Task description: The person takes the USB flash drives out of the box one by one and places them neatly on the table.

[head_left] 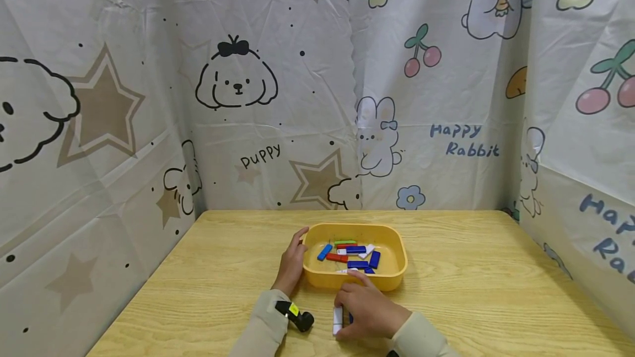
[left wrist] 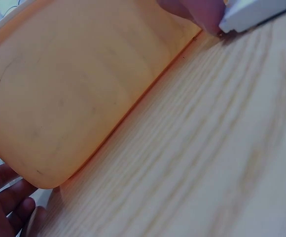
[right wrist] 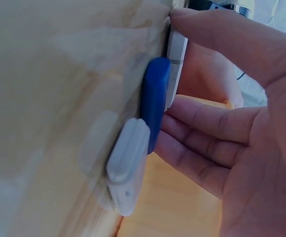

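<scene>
A yellow plastic box (head_left: 354, 281) holds several small sticks like USB flash drives in blue, red, white and green. Against its left wall rests my left hand (head_left: 291, 265), fingers along the outside. My right hand (head_left: 369, 308) is in front of the box and pinches a white flash drive (head_left: 338, 321) lengthwise, thumb at the near end and a fingertip at the far end. Beside that drive, in the right wrist view, stand a blue flash drive (right wrist: 155, 101) and another white stick (right wrist: 128, 168) in a row on the table; my palm mostly hides them in the head view.
The light wooden table (head_left: 223, 274) carries all of this. A printed curtain (head_left: 278, 87) encloses the back and both sides. A black wrist camera (head_left: 300, 319) juts from the left sleeve, close to the white drive.
</scene>
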`<state>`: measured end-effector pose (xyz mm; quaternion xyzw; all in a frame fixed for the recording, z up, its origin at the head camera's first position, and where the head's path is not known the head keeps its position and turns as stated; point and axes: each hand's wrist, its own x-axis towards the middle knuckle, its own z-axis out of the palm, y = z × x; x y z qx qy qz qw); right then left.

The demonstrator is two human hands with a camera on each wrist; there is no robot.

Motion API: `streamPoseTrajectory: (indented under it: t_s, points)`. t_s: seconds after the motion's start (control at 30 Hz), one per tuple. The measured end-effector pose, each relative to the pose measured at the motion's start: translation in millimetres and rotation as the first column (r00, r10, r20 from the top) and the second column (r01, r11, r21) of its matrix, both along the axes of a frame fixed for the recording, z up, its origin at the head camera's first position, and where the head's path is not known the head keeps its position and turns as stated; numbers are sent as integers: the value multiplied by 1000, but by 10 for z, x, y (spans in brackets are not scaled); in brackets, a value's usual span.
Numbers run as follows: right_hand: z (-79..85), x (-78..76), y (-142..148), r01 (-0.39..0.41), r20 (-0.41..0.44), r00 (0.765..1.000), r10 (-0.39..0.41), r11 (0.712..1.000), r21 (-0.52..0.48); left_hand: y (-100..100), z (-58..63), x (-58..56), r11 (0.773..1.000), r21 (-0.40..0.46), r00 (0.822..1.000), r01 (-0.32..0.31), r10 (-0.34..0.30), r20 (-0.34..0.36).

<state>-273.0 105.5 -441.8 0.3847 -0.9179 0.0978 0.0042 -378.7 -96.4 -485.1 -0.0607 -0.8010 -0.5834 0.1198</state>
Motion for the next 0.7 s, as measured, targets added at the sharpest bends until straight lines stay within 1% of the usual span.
streamPoseTrajectory:
  t_s: [0.33, 0.7]
  points:
    - [-11, -3, 1, -8, 4, 1000, 8, 1000, -2, -9, -14, 2, 1000, 14, 1000, 15, -15, -1]
    - [-10, -12, 5, -12, 3, 1000, 12, 1000, -4, -2, -7, 4, 1000, 15, 1000, 11, -11, 4]
